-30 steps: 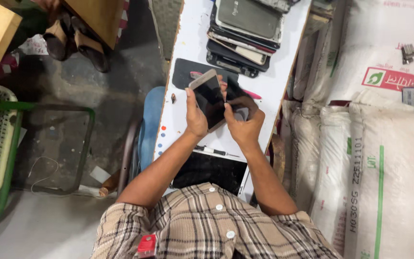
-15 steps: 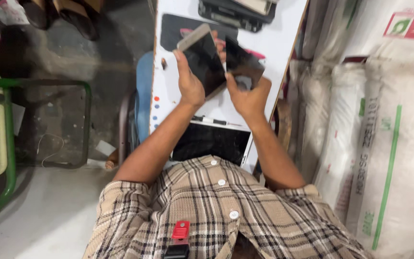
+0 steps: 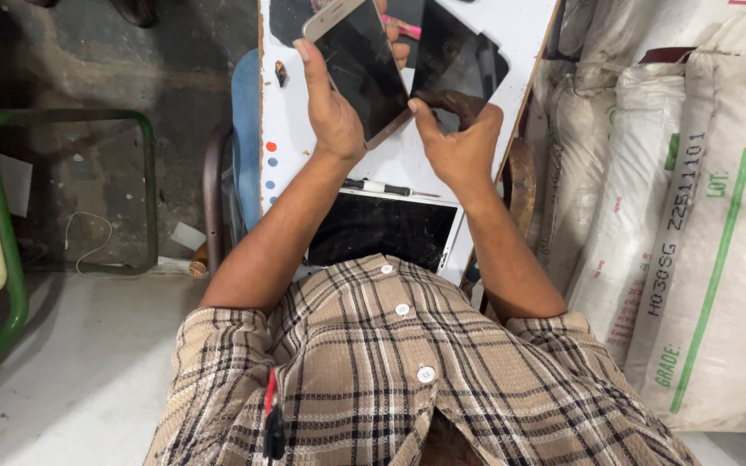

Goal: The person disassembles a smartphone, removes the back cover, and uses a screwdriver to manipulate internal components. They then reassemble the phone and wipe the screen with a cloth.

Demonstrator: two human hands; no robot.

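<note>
A slim dark-screened phone (image 3: 363, 69) is held up over the white board (image 3: 287, 121), gripped by its long edges in the left hand (image 3: 336, 112); it is judged light, stiff, slick and breakable. A thin black glass panel (image 3: 455, 65), just beside it, is pinched at its lower edge by the right hand (image 3: 459, 142), so the edges are judged the safest hold. A small screwdriver (image 3: 377, 186) and a tablet (image 3: 382, 231) lie below on the board.

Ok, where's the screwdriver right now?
In the head view, the screwdriver lies on the white table, between the two forearms, just below the hands and right above the tablet near the person's chest.
</note>
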